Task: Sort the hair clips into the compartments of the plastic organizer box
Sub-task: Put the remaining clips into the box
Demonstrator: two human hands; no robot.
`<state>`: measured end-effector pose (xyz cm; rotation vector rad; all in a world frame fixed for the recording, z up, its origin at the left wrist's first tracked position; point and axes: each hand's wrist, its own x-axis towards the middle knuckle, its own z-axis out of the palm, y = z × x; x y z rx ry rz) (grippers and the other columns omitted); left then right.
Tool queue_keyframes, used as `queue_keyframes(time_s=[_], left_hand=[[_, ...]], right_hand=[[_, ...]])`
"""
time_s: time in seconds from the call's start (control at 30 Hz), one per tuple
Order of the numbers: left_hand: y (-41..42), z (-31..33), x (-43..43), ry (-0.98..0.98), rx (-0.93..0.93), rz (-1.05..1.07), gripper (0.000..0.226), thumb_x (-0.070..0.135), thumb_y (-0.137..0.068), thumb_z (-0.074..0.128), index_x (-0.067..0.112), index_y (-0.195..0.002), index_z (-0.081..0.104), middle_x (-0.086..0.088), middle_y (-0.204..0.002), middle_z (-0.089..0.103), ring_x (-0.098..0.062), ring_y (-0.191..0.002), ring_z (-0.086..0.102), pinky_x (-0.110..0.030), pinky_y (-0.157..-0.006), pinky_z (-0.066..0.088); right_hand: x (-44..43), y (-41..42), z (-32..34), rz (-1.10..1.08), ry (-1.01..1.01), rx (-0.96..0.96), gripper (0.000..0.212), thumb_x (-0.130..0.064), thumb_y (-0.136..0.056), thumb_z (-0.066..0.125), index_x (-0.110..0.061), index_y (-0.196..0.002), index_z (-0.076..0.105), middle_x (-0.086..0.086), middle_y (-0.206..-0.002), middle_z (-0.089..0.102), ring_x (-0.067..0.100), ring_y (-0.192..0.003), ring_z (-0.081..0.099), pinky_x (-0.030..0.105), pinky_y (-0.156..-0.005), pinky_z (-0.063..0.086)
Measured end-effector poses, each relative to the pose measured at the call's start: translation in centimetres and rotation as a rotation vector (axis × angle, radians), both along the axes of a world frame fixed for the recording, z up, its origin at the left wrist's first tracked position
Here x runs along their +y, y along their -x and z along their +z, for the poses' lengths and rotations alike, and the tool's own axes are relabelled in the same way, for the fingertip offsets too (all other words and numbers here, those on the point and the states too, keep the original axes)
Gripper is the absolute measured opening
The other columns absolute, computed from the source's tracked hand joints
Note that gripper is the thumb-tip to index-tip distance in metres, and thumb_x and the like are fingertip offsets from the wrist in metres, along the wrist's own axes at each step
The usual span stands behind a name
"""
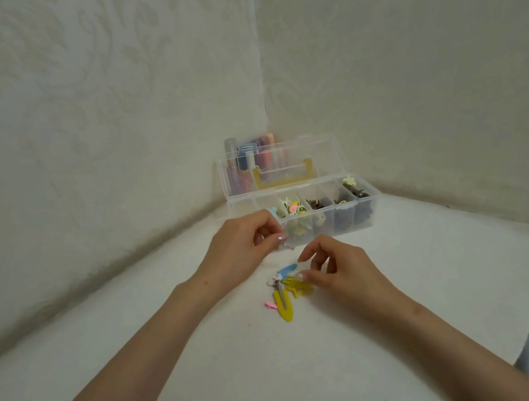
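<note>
Organizer box [374, 203]: clear plastic, on the white surface [179, 370] in the corner where two walls meet. Its lid [283, 154] stands open behind.
Compartments: the middle and right cells hold sorted clips. One has a yellow-pink mix [292, 210], one brown [317, 204], and the last two hold dark clips. The leftmost cell looks bare, and something light blue [272, 213] shows above the next one. I judge most of the sorting done.
Tubes [243, 165]: upright behind the lid, not part of the task.
Left hand [246, 245]: fingers curled, thumb and forefinger tips together at the box's front left corner. Something small and pale may be pinched there; cannot tell.
Right hand [335, 270]: fingers curled, forefinger and thumb bracketing the near end of the loose pile. Whether they grip a clip, cannot tell.
Loose hair clips [288, 292]: a small heap on the surface, in front of the box and just left of the right hand. These are what is left to sort.
Long yellow clip [286, 311]: nearest the camera.
Blue clip [286, 270]: top of the heap, pointing at the right forefinger.
Pink clip [270, 305]: smallest, at the heap's left edge.
</note>
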<state>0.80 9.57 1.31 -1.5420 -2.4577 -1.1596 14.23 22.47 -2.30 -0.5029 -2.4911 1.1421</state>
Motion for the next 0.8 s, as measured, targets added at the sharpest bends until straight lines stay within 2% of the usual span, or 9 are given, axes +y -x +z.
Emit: queue_keyframes(time_s=[0.07,0.17,0.23,0.33,0.4,0.53,0.67,0.8], left_hand=[[0.7,0.7,0.2,-0.075,0.015,0.057,0.008,0.026,-0.084,0.064,0.022,-0.078,0.061,0.009,-0.071,0.064,-0.014,-0.07,0.058,-0.036,-0.072,0.049],[1.9,1.8,1.0,-0.156,0.026,0.144,0.012,0.024,-0.085,0.063,0.023,-0.075,0.057,0.015,-0.064,0.06,-0.006,-0.06,0.052,-0.029,-0.068,0.045],[2.9,2.3,1.8,-0.138,0.043,0.189,0.012,0.025,-0.086,0.062,0.024,-0.075,0.057,0.014,-0.066,0.061,-0.007,-0.064,0.054,-0.03,-0.071,0.046],[4.7,2.7,3.1,-0.061,0.036,0.221,0.007,0.023,-0.086,0.06,0.019,-0.082,0.063,0.006,-0.079,0.067,-0.018,-0.082,0.062,-0.038,-0.08,0.05],[5.6,2.8,3.9,-0.013,0.027,0.233,0.007,0.023,-0.086,0.06,0.018,-0.084,0.063,0.005,-0.082,0.068,-0.019,-0.087,0.064,-0.039,-0.083,0.049],[6.1,3.0,5.1,0.064,0.039,0.244,0.005,0.024,-0.087,0.06,0.019,-0.087,0.06,0.006,-0.081,0.068,-0.017,-0.089,0.063,-0.032,-0.08,0.048],[6.0,3.0,5.9,0.088,0.13,0.291,0.011,0.027,-0.087,0.059,0.016,-0.09,0.061,0.002,-0.093,0.067,-0.019,-0.091,0.059,-0.032,-0.076,0.045],[5.6,2.8,6.3,0.136,0.171,0.298,0.015,0.031,-0.087,0.059,0.016,-0.091,0.061,0.005,-0.091,0.062,-0.017,-0.086,0.055,-0.031,-0.072,0.042]], right_hand=[[-0.3,0.0,-0.2,0.024,-0.134,-0.082,0.021,-0.039,-0.075,0.072,-0.034,-0.09,0.058,-0.009,-0.081,0.059,0.001,-0.062,0.047,0.02,-0.063,0.037],[-0.8,0.2,-0.3,0.04,-0.286,-0.126,0.024,-0.043,-0.075,0.071,-0.034,-0.095,0.06,-0.01,-0.086,0.053,-0.001,-0.07,0.046,0.017,-0.065,0.035],[-0.7,0.3,-0.5,0.031,-0.278,-0.109,0.023,-0.043,-0.075,0.071,-0.033,-0.094,0.061,-0.01,-0.085,0.052,0.0,-0.071,0.046,0.016,-0.064,0.034],[-0.3,0.4,-0.6,0.021,-0.231,-0.099,0.021,-0.042,-0.074,0.073,-0.035,-0.088,0.06,-0.009,-0.082,0.052,0.001,-0.071,0.047,0.017,-0.063,0.034],[-0.2,0.3,-0.6,0.021,-0.215,-0.091,0.021,-0.041,-0.073,0.074,-0.036,-0.086,0.058,-0.008,-0.081,0.053,0.002,-0.07,0.047,0.018,-0.063,0.035],[-0.2,0.3,-0.6,0.024,-0.215,-0.08,0.022,-0.04,-0.073,0.075,-0.036,-0.085,0.057,-0.008,-0.081,0.053,0.003,-0.069,0.047,0.019,-0.064,0.036],[-0.3,0.3,-0.6,0.022,-0.216,-0.071,0.024,-0.037,-0.072,0.075,-0.038,-0.084,0.054,-0.01,-0.079,0.052,0.003,-0.067,0.046,0.02,-0.065,0.037],[-0.1,0.2,-0.7,0.013,-0.152,-0.061,0.023,-0.035,-0.07,0.077,-0.033,-0.083,0.058,-0.009,-0.075,0.052,0.004,-0.064,0.046,0.019,-0.061,0.035]])
